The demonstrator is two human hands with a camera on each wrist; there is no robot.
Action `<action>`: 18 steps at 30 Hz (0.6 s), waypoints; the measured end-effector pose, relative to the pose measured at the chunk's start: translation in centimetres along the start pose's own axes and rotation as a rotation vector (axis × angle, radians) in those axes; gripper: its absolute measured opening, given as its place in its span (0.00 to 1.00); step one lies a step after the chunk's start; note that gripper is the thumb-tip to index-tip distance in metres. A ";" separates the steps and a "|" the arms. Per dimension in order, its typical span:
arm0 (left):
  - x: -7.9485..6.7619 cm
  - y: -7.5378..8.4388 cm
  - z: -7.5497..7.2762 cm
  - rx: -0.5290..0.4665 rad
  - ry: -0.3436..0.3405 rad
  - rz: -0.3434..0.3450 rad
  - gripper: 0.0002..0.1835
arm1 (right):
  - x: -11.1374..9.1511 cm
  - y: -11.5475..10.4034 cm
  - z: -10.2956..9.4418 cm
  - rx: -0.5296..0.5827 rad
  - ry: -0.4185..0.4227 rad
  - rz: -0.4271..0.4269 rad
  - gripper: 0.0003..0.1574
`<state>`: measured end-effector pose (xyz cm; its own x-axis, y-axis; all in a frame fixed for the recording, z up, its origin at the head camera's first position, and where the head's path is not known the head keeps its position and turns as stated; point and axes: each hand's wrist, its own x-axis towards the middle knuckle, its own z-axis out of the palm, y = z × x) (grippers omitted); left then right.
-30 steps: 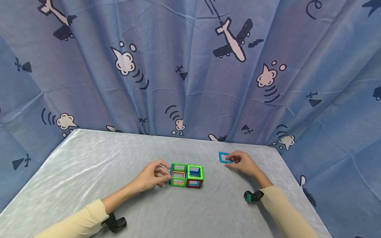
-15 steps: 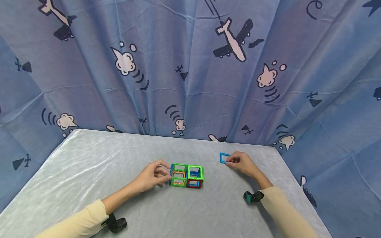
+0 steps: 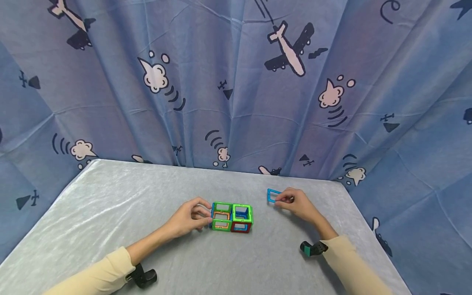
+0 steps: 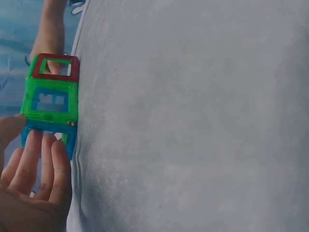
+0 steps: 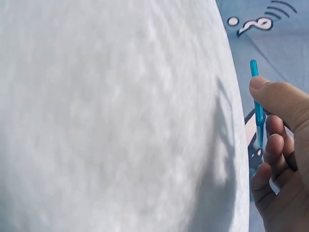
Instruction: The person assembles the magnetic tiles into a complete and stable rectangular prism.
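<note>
Two joined open-frame cubes of magnetic tiles (image 3: pixel 231 218) stand on the table, with green, orange, blue and red frames. My left hand (image 3: pixel 186 220) holds their left end, thumb at the front corner and index finger at the rear one. In the left wrist view, its fingertips (image 4: pixel 35 135) overlap the blue end tile. To the right and farther back, my right hand (image 3: pixel 296 203) pinches a blue square magnetic tile (image 3: pixel 268 196) between thumb and fingers. The right wrist view has this blue tile (image 5: pixel 259 108) edge-on, gripped near its upper end.
A pale grey cloth covers the table (image 3: pixel 184 270). Behind it hangs a blue curtain (image 3: pixel 199 82) printed with planes and clouds. A dark wrist device (image 3: pixel 141 276) is on the left forearm, another wrist device (image 3: pixel 313 248) on the right.
My right hand has closed its thumb and fingers on the blue tile and moved slightly left with it, the tile now tilted. My left hand and the joined cubes have stayed put.
</note>
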<state>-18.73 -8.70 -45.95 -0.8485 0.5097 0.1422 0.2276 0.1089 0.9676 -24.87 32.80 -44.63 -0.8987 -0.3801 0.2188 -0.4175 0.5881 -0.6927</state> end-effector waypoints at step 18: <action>0.0 0.2 0.0 -0.004 0.002 -0.005 0.18 | 0.8 -9.7 2.1 0.049 -0.010 -0.121 0.05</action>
<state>-18.65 -8.68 -45.81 -0.8504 0.5078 0.1376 0.2214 0.1082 0.9692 -21.23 25.35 -39.17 -0.8404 -0.4535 0.2966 -0.5159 0.5020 -0.6942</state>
